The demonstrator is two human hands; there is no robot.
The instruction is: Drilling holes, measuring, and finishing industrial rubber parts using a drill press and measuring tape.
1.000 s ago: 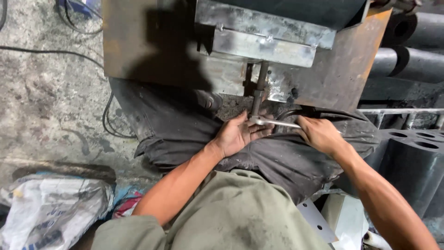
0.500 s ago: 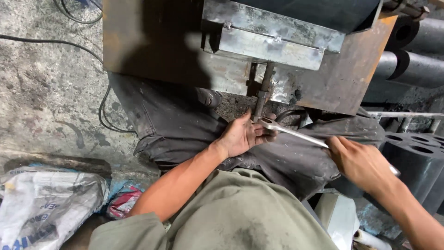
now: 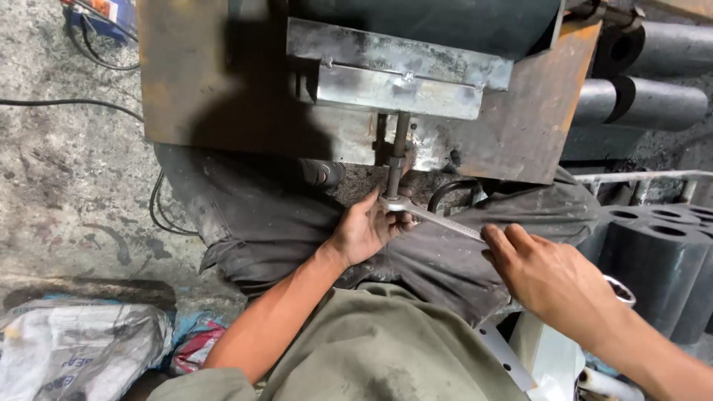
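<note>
There is only one view, from a camera worn on the person's head, and it looks steeply down over the chest and the lap to the concrete floor point(image 3: 67, 186). It is near: the two forearms enter from the bottom edge of the picture, and the left hand point(image 3: 364, 230) and right hand point(image 3: 553, 278) are in the middle, below a rusty steel plate point(image 3: 520, 111) that fills the top. At the right edge some dark cylinders point(image 3: 661, 245) stand close, and no second view shares the scene.
</note>
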